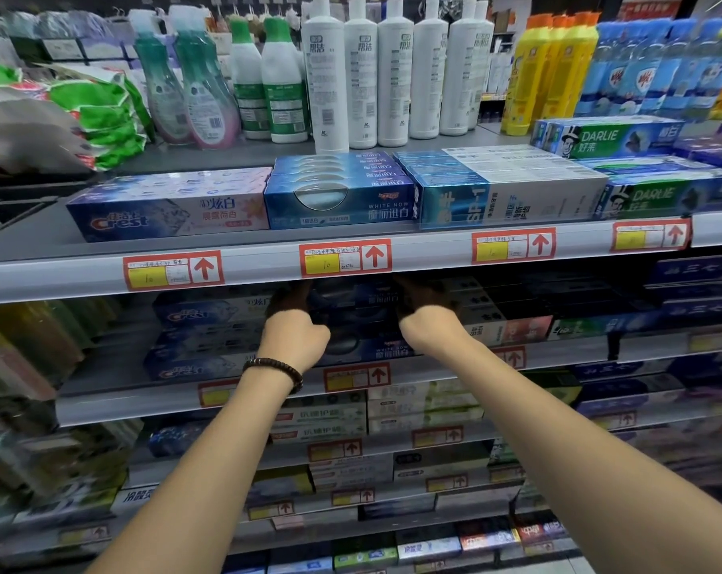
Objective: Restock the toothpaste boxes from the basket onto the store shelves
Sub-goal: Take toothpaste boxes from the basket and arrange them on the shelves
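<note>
Both my hands reach into the dark second shelf, under the upper shelf's edge. My left hand (295, 329) and my right hand (427, 321) sit at the two ends of a dark blue toothpaste box (361, 308), which lies on top of a stack of like blue boxes (367, 345). The fingers are in shadow; both hands appear to grip that box. The same blue boxes (340, 196) fill a row on the upper shelf. No basket is in view.
Crest boxes (168, 213) lie left of the blue ones on both shelves, silver-blue boxes (512, 196) and green Darlie boxes (665, 196) to the right. Tall bottles (363, 72) stand behind. The upper shelf's rail (268, 267) with red price tags overhangs my hands. More shelves of boxes run below.
</note>
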Motion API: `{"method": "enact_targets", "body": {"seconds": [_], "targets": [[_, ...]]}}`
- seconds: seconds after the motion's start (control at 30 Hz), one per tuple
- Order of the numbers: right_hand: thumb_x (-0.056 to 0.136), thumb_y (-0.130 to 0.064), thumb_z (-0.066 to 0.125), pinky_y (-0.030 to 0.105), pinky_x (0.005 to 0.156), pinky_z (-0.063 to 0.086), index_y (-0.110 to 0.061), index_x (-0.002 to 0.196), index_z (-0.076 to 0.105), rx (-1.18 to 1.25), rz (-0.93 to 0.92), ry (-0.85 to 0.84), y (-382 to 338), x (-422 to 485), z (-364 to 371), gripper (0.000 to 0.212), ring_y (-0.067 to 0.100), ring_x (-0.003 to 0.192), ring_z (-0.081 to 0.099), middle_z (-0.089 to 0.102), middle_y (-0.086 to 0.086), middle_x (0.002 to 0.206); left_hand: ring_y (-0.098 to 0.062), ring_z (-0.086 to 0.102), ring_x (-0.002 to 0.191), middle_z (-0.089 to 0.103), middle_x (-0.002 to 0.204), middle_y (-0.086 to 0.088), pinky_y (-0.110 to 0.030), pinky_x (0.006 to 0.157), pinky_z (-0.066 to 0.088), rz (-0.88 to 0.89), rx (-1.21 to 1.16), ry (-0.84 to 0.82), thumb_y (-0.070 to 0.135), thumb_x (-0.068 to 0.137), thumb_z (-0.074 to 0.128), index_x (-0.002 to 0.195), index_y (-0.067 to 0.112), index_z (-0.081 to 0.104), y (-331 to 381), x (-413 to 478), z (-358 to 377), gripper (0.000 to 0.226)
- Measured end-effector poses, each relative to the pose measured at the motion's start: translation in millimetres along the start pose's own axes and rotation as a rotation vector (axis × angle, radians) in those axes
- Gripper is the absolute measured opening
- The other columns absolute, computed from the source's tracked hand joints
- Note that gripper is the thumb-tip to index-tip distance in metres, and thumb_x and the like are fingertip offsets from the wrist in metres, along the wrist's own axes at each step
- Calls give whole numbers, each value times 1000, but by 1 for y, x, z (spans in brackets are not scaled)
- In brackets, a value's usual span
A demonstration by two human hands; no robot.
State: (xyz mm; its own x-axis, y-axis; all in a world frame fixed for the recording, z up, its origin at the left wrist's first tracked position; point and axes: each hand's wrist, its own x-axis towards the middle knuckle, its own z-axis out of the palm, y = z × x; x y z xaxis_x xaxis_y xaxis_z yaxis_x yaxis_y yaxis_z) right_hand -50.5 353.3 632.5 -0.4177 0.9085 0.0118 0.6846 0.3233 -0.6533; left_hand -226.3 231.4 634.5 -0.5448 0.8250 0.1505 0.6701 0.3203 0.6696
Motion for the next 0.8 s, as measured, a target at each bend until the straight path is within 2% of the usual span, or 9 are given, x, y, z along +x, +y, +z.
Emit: {"method": "enact_targets", "body": {"seconds": [0.1,0.2,0.27,0.4,0.43,0.5,0.67,0.73,0.8], "targets": [[96,-5,54,44,94,60,-33,157,46,-11,7,-25,2,-2,-1,67,35,104,63,61,10,130,-38,64,102,64,123,-16,-40,83,57,14,109,6,5,86,62,148,21,52,-3,4,-3,64],[98,-8,52,44,94,60,-20,149,55,-19,45,-53,6,-1,-1,53,39,108,66,67,17,127,-37,62,114,61,135,-15,-41,93,56,34,134,12,5,89,64,149,19,53,-6,5,0,63],[99,-10,52,44,97,59,-18,148,57,-28,48,-55,4,-2,-2,50,39,111,65,65,19,133,-37,62,114,60,135,-15,-41,93,57,44,137,28,3,87,64,150,20,51,-8,3,3,66],[97,-4,51,44,101,57,-41,162,36,-1,-17,-30,2,-6,-3,76,42,124,60,51,19,151,-37,62,112,61,132,-14,-44,93,58,65,125,58,3,85,64,144,21,55,-9,3,4,63],[96,-4,49,44,98,59,-39,161,39,1,-15,-28,4,-5,-2,75,41,121,61,53,21,148,-37,62,112,61,132,-13,-44,93,59,63,129,60,4,85,64,144,21,55,-9,3,4,62],[96,-5,47,39,82,61,-30,159,44,8,-1,-48,6,-7,-3,68,34,99,66,61,16,124,-37,62,111,60,131,-13,-44,92,59,63,129,53,4,85,65,144,21,55,-10,3,4,62],[97,-8,46,41,84,59,-9,146,57,-37,14,-88,5,-12,-5,50,35,93,64,67,19,121,-39,60,116,55,138,-14,-43,94,58,31,145,14,5,85,65,154,23,45,-10,2,7,74],[97,-7,46,39,77,58,-11,153,49,-29,-1,-89,4,-14,-5,56,34,89,64,67,19,119,-39,59,115,55,136,-14,-45,93,59,9,165,12,6,83,65,153,23,45,-7,0,8,75],[97,-7,47,34,78,52,-22,164,34,-44,-38,-86,3,-16,-5,70,35,91,61,64,16,118,-38,61,104,60,124,-15,-44,87,59,-35,224,-19,10,84,64,138,16,56,-2,-4,8,55]]}}
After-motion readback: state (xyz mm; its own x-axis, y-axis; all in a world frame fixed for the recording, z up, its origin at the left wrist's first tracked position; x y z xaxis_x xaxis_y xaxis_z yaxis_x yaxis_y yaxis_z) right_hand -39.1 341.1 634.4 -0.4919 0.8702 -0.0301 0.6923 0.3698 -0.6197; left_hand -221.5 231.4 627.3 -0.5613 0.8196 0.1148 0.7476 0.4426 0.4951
